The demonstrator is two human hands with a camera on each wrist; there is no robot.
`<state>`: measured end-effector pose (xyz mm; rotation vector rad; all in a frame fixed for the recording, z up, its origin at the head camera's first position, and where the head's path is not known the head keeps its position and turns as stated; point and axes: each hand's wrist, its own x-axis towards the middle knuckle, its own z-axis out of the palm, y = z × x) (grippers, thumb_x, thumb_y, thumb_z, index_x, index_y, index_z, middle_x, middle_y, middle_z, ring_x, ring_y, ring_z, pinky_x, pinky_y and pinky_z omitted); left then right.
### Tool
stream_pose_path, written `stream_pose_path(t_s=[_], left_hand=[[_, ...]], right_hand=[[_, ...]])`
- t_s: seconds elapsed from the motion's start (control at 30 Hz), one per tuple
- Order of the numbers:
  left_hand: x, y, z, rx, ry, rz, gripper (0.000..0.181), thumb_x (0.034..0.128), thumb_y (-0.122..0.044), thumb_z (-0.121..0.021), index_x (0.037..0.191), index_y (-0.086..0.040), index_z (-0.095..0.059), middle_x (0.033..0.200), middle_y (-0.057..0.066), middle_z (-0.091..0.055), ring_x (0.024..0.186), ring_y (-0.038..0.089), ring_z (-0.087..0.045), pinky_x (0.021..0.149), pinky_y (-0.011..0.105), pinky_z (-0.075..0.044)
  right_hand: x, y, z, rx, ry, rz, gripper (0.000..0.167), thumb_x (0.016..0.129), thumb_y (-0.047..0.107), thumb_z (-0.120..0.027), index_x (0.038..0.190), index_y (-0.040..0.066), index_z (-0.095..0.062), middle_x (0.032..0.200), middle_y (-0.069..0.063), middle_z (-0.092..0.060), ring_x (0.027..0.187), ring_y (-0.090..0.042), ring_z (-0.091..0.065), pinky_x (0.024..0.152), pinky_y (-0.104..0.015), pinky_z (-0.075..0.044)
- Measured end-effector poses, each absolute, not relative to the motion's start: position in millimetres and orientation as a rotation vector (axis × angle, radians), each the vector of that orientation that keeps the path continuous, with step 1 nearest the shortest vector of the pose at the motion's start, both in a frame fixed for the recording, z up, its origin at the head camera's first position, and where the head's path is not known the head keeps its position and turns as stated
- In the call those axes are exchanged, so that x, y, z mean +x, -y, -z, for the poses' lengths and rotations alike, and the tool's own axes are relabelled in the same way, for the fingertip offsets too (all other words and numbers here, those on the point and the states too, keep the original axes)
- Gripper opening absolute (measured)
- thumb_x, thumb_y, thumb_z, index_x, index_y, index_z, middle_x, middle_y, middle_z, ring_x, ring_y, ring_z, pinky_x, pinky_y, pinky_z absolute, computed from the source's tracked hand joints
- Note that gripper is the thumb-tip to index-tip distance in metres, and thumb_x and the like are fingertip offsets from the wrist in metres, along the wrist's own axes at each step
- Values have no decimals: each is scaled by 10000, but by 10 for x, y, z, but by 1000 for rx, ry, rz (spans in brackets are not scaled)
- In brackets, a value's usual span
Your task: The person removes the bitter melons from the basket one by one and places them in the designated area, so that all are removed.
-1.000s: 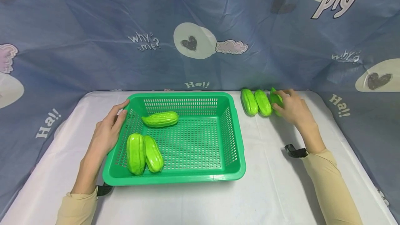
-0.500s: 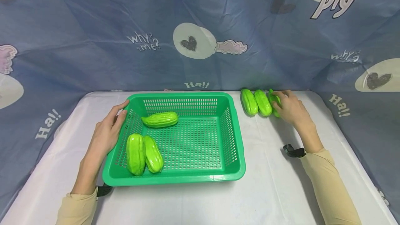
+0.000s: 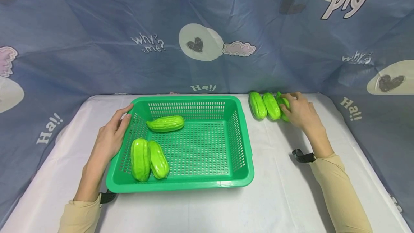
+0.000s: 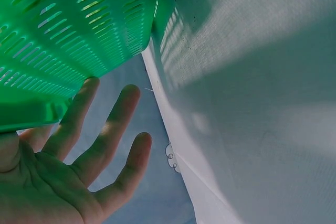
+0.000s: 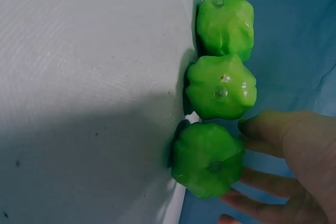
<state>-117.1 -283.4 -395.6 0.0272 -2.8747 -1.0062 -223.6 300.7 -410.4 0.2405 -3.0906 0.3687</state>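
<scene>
In the head view, my left hand (image 3: 110, 136) rests against the left rim of a green plastic basket (image 3: 181, 186); the left wrist view shows several fingers extended beside its slotted wall. At the back right, my right hand (image 3: 300, 110) holds a plump, ribbed green cucumber (image 3: 283, 103), partly hidden by the fingers. In the right wrist view its blunt end (image 5: 207, 161) faces the camera, with thumb above and fingers below. Two similar cucumbers, one in the middle (image 3: 272, 106) and one at the left (image 3: 257, 105), lie alongside it.
Inside the basket, one cucumber (image 3: 166, 123) lies crosswise near the back. Two more, a fatter one (image 3: 141, 159) and a slimmer one (image 3: 159, 159), lie side by side at front left. A white cloth (image 3: 207, 211) covers the table; a blue printed curtain (image 3: 145, 67) hangs behind.
My right hand and the cucumber in it have shifted slightly left, closer to the other two. The left hand and the basket have stayed in place.
</scene>
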Motion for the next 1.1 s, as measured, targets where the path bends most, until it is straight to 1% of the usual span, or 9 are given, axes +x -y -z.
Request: stream_pose_path(t_s=[0.27, 0.5, 0.67, 0.73, 0.87, 1.1], left_hand=[[-1160, 2837, 3949, 37, 2881, 1005, 557, 1188, -488, -295, 1706, -291, -349, 1497, 391, -568, 1249, 639, -616, 954, 783, -487], [-1155, 2838, 3945, 39, 2879, 1009, 558, 1188, -488, -297, 1706, -290, -348, 1493, 385, -576, 1238, 640, -621, 953, 782, -487], [-1160, 2833, 3944, 39, 2883, 1006, 559, 1187, -491, -298, 1707, -292, -346, 1506, 387, -564, 1257, 639, -612, 955, 785, -486], [-1161, 2832, 3945, 38, 2884, 1006, 559, 1187, -492, -298, 1708, -294, -345, 1514, 389, -555, 1273, 638, -604, 961, 789, -484], [-1166, 2831, 3947, 38, 2886, 1007, 559, 1186, -497, -294, 1707, -300, -344, 1516, 382, -558, 1272, 630, -609, 964, 785, -483], [-1169, 2829, 3941, 45, 2890, 999, 564, 1185, -503, -290, 1706, -294, -349, 1510, 376, -568, 1255, 627, -620, 956, 776, -488]], right_hand=[[-2180, -2931, 4031, 281, 3027, -345, 474, 1107, 256, -587, 1528, 41, -552, 1536, -352, -505, 1366, -587, -538, 1019, -819, -434], [-2103, -2787, 3904, 356, 2999, -329, 468, 1093, 250, -612, 1515, 52, -567, 1523, -347, -522, 1295, -578, -589, 969, -782, -471], [-2036, -2649, 3805, 430, 2951, -301, 441, 1078, 228, -652, 1485, 67, -603, 1486, -333, -557, 1286, -579, -592, 979, -774, -475], [-2008, -2585, 3754, 464, 2934, -290, 435, 1076, 226, -658, 1481, 75, -611, 1485, -317, -565, 1299, -577, -586, 995, -772, -471], [-1945, -2436, 3628, 523, 2911, -293, 426, 1080, 232, -656, 1486, 109, -622, 1502, -275, -569, 1315, -554, -582, 983, -741, -471], [-1846, -2128, 3411, 677, 2857, -310, 418, 1066, 214, -686, 1479, 168, -643, 1487, -188, -605, 1281, -482, -623, 972, -687, -486]])
